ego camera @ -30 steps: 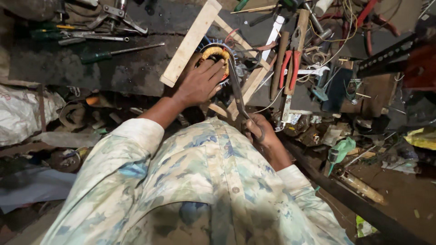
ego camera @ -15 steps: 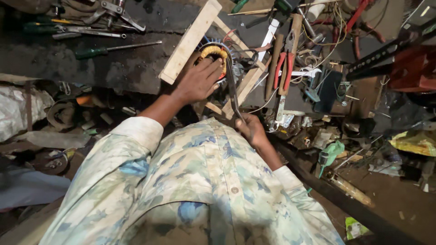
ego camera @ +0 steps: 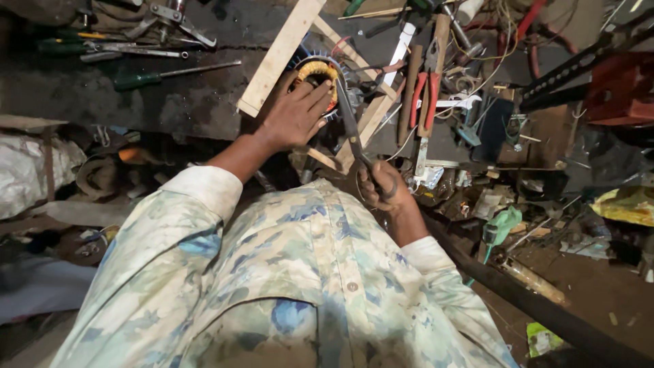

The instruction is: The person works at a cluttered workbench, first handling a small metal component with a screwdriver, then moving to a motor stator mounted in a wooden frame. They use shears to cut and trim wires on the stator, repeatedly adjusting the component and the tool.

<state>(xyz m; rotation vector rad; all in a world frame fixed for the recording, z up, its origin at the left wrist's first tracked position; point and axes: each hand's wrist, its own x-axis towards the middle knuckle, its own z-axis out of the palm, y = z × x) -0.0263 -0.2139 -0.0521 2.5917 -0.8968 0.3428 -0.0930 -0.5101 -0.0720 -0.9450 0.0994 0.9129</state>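
My left hand (ego camera: 294, 114) lies flat on a round motor stator (ego camera: 315, 71) with yellow-orange windings, which rests on wooden slats (ego camera: 281, 54). My right hand (ego camera: 381, 185) is closed around the handles of a pair of dark scissors (ego camera: 351, 126). Their blades point up toward the stator's right edge, close to my left fingertips. My pale floral shirt fills the lower part of the view and hides what lies beneath it.
Red-handled pliers (ego camera: 426, 92) and a wooden-handled tool (ego camera: 411, 85) lie to the right of the stator. Screwdrivers (ego camera: 160, 73) and wrenches lie at the upper left. A red metal block (ego camera: 620, 88) stands far right. Scraps and wires litter the floor; a dark bar (ego camera: 538, 307) runs lower right.
The view has shifted slightly and the scene sits a little lower and to the right. My left hand stays on the stator and my right hand keeps hold of the scissors.
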